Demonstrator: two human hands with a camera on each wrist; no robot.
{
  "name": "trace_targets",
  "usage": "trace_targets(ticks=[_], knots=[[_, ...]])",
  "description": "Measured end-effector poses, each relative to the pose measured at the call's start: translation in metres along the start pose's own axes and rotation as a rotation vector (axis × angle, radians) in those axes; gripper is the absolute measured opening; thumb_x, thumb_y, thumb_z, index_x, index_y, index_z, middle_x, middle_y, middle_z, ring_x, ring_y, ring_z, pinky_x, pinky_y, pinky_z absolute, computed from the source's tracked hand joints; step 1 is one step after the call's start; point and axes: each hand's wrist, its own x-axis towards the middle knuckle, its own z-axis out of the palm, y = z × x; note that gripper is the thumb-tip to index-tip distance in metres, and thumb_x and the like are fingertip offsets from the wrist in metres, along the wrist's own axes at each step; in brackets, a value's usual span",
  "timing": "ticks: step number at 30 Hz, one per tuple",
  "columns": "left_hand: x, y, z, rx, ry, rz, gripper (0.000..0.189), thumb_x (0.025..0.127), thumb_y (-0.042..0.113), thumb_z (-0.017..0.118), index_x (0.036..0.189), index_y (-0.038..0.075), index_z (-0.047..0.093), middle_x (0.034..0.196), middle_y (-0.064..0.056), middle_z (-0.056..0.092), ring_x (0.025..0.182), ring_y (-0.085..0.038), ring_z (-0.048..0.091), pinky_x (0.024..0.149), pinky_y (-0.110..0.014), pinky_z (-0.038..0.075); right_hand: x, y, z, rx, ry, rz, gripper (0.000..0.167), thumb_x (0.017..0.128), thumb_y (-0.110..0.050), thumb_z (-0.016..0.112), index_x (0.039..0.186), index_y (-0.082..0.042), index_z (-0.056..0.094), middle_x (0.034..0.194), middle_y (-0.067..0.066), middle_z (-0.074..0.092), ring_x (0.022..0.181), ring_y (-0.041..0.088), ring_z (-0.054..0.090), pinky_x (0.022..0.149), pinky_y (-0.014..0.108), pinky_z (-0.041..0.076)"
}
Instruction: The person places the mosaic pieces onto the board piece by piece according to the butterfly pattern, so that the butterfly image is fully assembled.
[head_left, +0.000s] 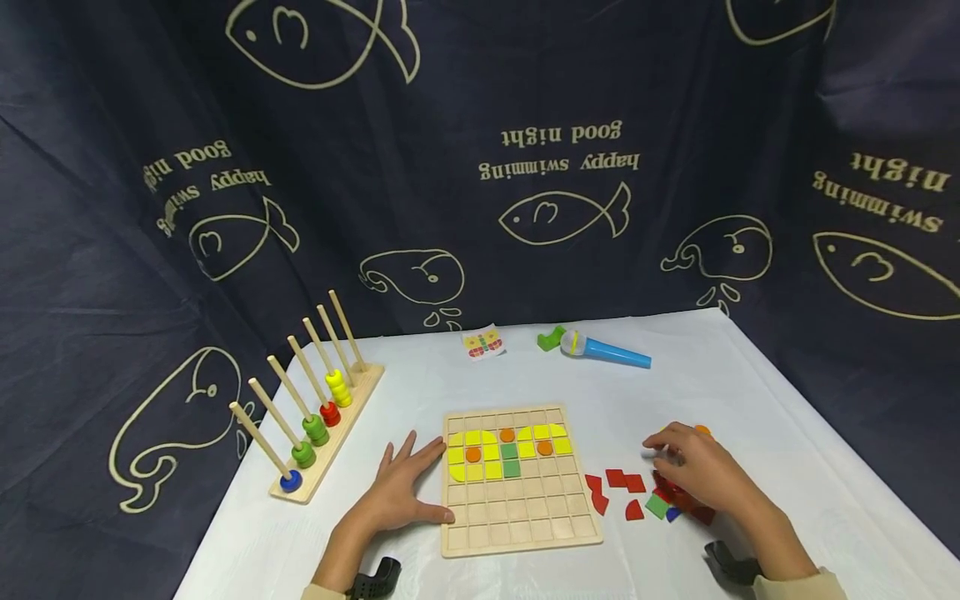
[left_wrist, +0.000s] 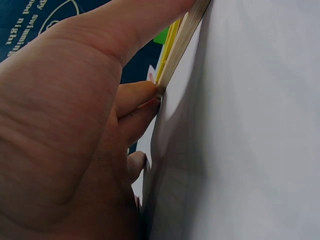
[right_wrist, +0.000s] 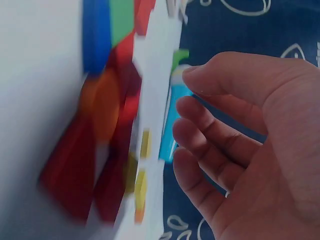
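In the head view a wooden grid board lies on the white table, its upper rows partly filled with yellow tiles, orange discs and green squares. My left hand rests at the board's left side, fingers spread, thumb and a fingertip touching its edge. The left wrist view shows that contact at the wooden edge. My right hand hovers over a loose pile of coloured pieces. Its fingers are loosely bent, and no piece shows between them. The hand hides part of the pile.
Several red pieces lie between board and pile. At the left stands a peg stand with coloured beads. Toward the back are a butterfly picture card, a green block and a blue toy microphone. A dark printed curtain hangs behind.
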Motion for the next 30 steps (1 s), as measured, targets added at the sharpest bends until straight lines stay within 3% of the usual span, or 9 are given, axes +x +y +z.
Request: trace_targets(ticks=[4,9,13,19,30], knots=[[0.000,0.000,-0.001,0.002,-0.001,-0.001,0.112,0.056,0.074,0.075,0.149,0.021,0.040,0.152,0.006,0.035,0.144,-0.032,0.007,0.110,-0.059,-0.004,-0.012,0.016,-0.007,-0.026,0.025,0.018,0.019,0.080,-0.017,0.076,0.098,-0.015,0.073,0.100,0.001,0.061,0.084,0.021,0.053,0.075,0.043,0.053],[0.000,0.002,-0.002,0.006,0.001,0.005,0.112,0.057,0.073,0.075,0.148,0.020,0.040,0.151,0.006,0.035,0.144,-0.033,0.008,0.110,-0.059,-0.004,-0.023,0.036,-0.012,-0.051,0.000,0.068,0.026,0.076,-0.020,0.081,0.100,-0.013,0.074,0.101,0.006,0.062,0.087,0.024,0.054,0.080,0.052,0.051],[0.000,0.002,-0.002,0.007,0.006,0.007,0.111,0.057,0.073,0.076,0.148,0.020,0.041,0.151,0.006,0.036,0.144,-0.033,0.008,0.110,-0.059,-0.004,-0.025,0.045,-0.014,-0.028,-0.034,0.077,0.031,0.075,-0.018,0.082,0.104,-0.010,0.073,0.100,0.004,0.062,0.085,0.021,0.054,0.079,0.045,0.053],[0.000,0.000,-0.001,0.001,0.007,0.005,0.111,0.057,0.073,0.075,0.148,0.019,0.041,0.152,0.005,0.035,0.144,-0.034,0.008,0.110,-0.060,-0.004,-0.023,0.047,-0.016,-0.007,-0.046,0.070,0.029,0.078,-0.015,0.080,0.105,-0.007,0.073,0.097,0.002,0.062,0.082,0.019,0.053,0.074,0.036,0.055],[-0.001,0.001,0.001,0.002,0.012,-0.007,0.112,0.056,0.073,0.075,0.148,0.020,0.041,0.151,0.006,0.036,0.144,-0.032,0.008,0.111,-0.059,-0.004,-0.017,0.046,-0.011,-0.073,0.013,0.042,0.025,0.077,-0.014,0.081,0.099,-0.005,0.076,0.088,0.000,0.061,0.080,0.019,0.055,0.075,0.042,0.054]])
